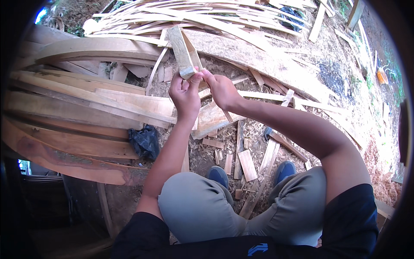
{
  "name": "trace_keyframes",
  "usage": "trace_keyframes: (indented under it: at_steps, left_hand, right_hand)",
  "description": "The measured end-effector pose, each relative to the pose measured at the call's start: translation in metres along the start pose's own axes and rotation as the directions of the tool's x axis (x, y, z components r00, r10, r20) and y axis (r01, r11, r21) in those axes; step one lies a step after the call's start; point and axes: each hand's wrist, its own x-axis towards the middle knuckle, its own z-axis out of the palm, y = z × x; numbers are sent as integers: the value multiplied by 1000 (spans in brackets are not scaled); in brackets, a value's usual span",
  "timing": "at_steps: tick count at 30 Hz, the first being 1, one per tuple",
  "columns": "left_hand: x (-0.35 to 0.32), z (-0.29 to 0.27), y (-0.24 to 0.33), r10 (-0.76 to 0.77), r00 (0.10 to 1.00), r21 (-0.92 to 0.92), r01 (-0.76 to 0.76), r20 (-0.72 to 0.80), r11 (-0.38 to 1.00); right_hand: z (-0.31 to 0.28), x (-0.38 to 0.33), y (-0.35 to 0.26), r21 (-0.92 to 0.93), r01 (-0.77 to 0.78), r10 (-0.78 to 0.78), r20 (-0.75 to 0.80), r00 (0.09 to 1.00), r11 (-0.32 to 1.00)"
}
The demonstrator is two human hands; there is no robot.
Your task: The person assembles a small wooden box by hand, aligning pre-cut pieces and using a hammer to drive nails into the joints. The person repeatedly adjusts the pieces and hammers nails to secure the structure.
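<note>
Held up in front of me is a narrow wooden piece, with two long sides and a hollow between them. Its near end carries a pale, shiny patch. My left hand is closed round this near end, thumb on top. Right beside it, my right hand is closed in a pinch, its fingertips against the same end. What the right fingers grip is hidden; a thin brown strip shows below that hand. Beneath both hands lies a pale wooden block.
Long curved planks are stacked at left, a black plastic bag beside them. Many thin strips lie heaped at the far side. Offcuts and shavings cover the ground round my shoes. An orange object lies far right.
</note>
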Motion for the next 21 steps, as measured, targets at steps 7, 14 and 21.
trace_keyframes:
  at_steps: [7,14,21]
  left_hand:
    - [5,3,9,19,998,-9,-20,-62,1000]
    - [20,-3,13,46,980,5,-46,-194,999]
    - [33,-21,23,93,959,68,-78,-266,995]
  right_hand:
    - [9,-5,-10,52,9,-4,-102,995,999]
    - [37,10,-32,132,-1,27,-190,981,991]
    - [67,13,-59,232,4,54,-243,969,973]
